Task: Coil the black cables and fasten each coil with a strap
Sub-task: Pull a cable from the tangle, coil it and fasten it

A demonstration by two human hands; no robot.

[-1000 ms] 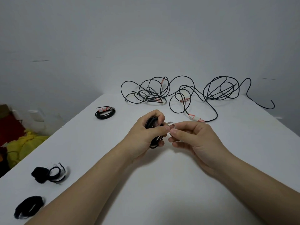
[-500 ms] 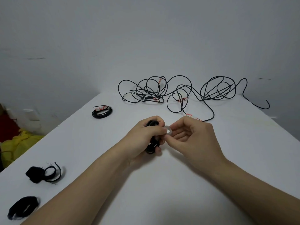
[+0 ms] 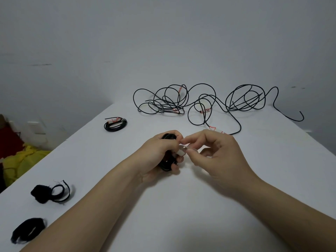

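Observation:
My left hand [image 3: 158, 151] grips a small coil of black cable [image 3: 166, 165] above the middle of the white table [image 3: 181, 206]. My right hand [image 3: 214, 153] pinches a pale translucent strap [image 3: 181, 151] at the coil's right side, thumb and forefinger meeting my left fingertips. Most of the coil is hidden inside my left fist. A tangle of loose black cables [image 3: 200, 102] with white and red tags lies at the far side of the table. A finished coil [image 3: 115, 124] with a tag lies at the far left.
Two black fabric straps lie near the table's left edge, one curled [image 3: 51, 193] and one flat [image 3: 27, 230]. Yellow and red cloth [image 3: 21, 160] sits on the floor beyond that edge. A grey wall stands behind the table.
My right hand has lifted slightly and worked the strap round the coil, its fingers spreading more. The left hand keeps its grip on the coil. The camera view shifted a little.

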